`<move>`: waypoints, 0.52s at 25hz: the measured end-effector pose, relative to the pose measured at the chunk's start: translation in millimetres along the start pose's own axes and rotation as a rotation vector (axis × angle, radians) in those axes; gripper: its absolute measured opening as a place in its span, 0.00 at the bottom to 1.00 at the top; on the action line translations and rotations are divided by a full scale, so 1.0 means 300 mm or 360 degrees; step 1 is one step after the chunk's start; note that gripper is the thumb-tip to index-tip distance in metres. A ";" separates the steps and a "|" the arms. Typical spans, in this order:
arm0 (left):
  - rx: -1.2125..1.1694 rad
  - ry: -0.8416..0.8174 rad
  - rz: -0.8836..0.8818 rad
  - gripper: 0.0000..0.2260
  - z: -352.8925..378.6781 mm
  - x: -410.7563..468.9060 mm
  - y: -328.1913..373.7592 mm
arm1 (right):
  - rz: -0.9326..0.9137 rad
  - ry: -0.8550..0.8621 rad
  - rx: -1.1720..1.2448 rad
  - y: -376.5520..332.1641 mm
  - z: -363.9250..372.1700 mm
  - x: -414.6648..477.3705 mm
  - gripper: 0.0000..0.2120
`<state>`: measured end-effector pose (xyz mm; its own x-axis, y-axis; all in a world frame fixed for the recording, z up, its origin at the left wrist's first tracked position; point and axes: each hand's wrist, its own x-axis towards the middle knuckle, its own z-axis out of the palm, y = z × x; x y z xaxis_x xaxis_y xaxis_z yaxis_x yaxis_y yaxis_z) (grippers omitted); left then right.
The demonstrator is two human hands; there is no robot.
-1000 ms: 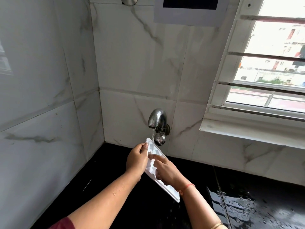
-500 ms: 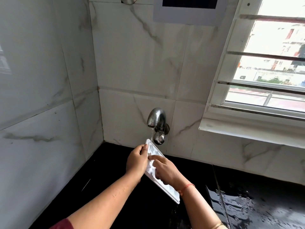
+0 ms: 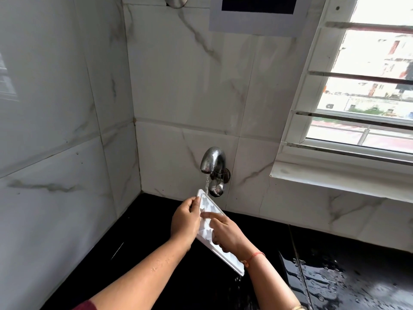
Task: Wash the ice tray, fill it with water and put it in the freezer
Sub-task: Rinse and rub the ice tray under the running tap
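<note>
Marble-veined wall tiles filled most of the view above and to the left of both hands, and a barred window stood well up and to the right of the right hand. Below and around the hands lay the black sink basin, its wet black counter off to the right of the right forearm. A chrome tap stuck out of the wall just above the hands, with a thin stream of water falling from its spout.

The white ice tray was held tilted between the two hands, its upper end under the stream and its lower corner down beside the right wrist, dripping. The left hand was closed around the tray's left edge, thumb on the upper rim. The right hand lay on the tray's face, fingers pressed into the compartments rather than gripping. A red thread circled the right wrist.
</note>
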<state>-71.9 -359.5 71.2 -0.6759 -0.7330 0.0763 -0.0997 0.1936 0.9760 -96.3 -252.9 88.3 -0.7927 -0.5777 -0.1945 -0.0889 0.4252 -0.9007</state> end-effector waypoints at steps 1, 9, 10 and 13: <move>0.0011 -0.0005 0.0006 0.13 0.001 -0.001 0.000 | -0.0001 0.0006 0.0016 -0.001 0.003 0.001 0.16; 0.0020 -0.0050 0.0037 0.13 -0.001 0.004 0.004 | 0.0003 0.0017 0.0041 0.005 -0.002 0.012 0.19; 0.0010 -0.0033 0.0025 0.13 -0.001 0.004 -0.001 | 0.0014 -0.0002 0.0044 0.010 0.003 0.007 0.19; 0.0029 -0.0009 0.0006 0.13 0.001 0.001 -0.014 | 0.0051 -0.0039 0.0101 0.013 0.026 -0.006 0.18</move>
<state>-72.0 -360.5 67.2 -0.6803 -0.7287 0.0789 -0.1103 0.2082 0.9719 -90.6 -255.6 82.1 -0.7797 -0.5815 -0.2323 -0.0247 0.3992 -0.9165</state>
